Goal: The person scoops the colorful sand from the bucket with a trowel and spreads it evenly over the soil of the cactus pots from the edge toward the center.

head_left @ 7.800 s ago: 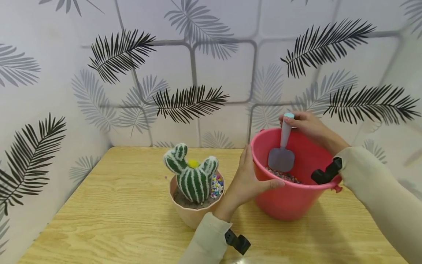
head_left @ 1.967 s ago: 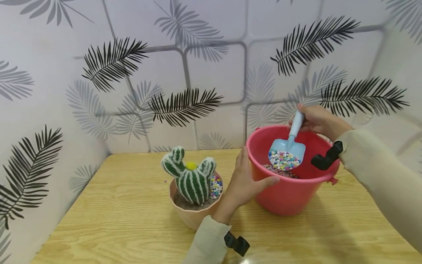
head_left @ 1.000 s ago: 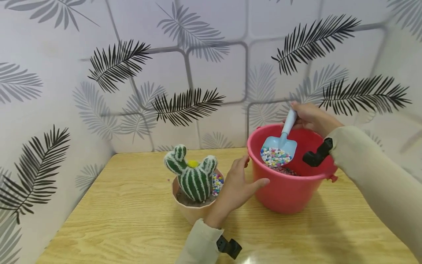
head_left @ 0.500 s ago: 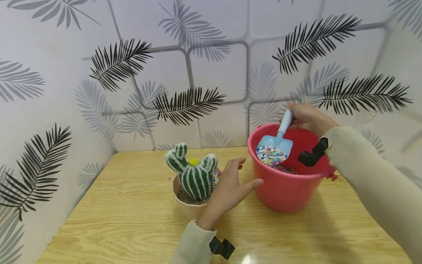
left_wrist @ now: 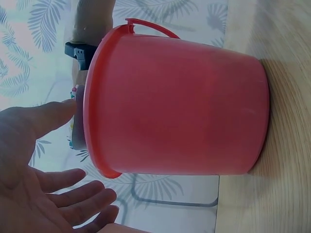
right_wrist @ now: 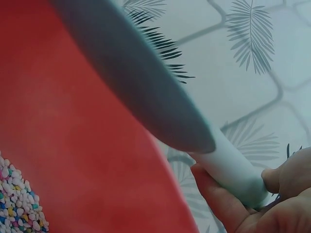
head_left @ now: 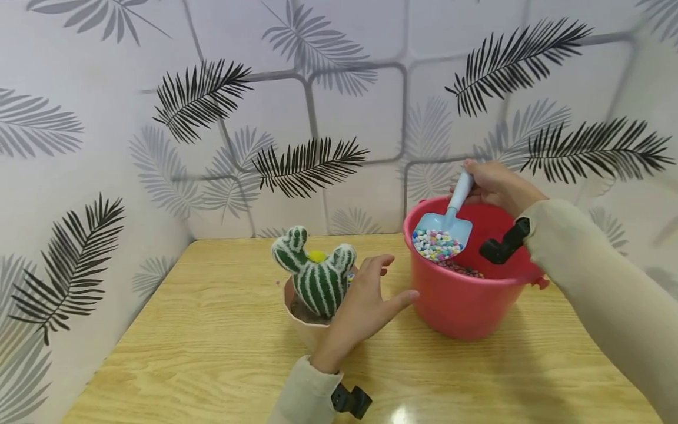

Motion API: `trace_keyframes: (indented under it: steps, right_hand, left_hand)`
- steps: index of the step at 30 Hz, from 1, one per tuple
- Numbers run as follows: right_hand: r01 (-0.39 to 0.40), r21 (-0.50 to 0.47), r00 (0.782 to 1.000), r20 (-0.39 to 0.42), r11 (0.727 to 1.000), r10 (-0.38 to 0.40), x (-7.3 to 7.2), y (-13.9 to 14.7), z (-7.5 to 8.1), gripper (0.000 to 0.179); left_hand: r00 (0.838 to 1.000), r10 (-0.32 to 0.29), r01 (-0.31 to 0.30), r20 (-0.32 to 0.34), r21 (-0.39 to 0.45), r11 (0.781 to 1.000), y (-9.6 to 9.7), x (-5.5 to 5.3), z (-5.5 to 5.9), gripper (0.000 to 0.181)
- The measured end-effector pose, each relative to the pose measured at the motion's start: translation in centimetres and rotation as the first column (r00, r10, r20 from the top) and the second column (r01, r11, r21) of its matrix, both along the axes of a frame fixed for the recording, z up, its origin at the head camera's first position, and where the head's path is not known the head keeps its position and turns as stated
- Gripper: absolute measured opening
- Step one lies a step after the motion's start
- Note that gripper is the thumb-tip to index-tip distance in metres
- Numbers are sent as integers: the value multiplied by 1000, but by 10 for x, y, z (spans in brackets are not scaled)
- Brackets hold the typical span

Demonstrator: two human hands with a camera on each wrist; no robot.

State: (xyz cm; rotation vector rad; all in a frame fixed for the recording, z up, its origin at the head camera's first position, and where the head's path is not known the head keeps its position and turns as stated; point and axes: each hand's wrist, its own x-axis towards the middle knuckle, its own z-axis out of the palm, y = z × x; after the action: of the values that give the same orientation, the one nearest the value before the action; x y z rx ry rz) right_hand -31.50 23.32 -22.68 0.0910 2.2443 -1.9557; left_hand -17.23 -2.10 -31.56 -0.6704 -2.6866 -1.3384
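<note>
My right hand (head_left: 495, 182) grips the pale handle of a small light-blue hand shovel (head_left: 459, 191). Its blade, heaped with coloured pebbles (head_left: 436, 244), is over the left part of the red bucket (head_left: 471, 312). From the right wrist view, the shovel's underside shows grey against the bucket's red inner wall. My left hand (head_left: 365, 303) has its fingers spread between the bucket and a pale pink pot (head_left: 307, 333), holding nothing. It overlaps the right side of that pot, which holds a green-and-white knitted cactus (head_left: 320, 288) with a yellow top. The hand hides most of the pot's pebbles.
More pebbles (right_wrist: 17, 204) lie at the bottom of the bucket. A patterned wall (head_left: 360, 112) rises behind the wooden table (head_left: 212, 330). A tiny pink speck lies on the table left of the cactus.
My left hand has let go of the bucket's rim and moved left towards the pot. The shovel has turned up, come out loaded with pebbles, and shifted left within my right hand's grip.
</note>
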Motion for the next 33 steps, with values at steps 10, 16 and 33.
trace_keyframes:
  steps: [10,16,33]
  right_hand:
    - [-14,24,1000,-12,1000,15,0,-5,-2,38]
    - [-28,-7,1000,-11,1000,28,-1,-14,1,28]
    - [-53,-42,999,-5,998,53,-8,-38,1,31]
  left_hand:
    - [1000,-12,12,-21,-16,1000,-7,7,-2,59]
    - [999,9,-10,-31,-41,999,-16,16,1,58]
    - [993,29,-36,-118,-53,998,-39,29,0,52]
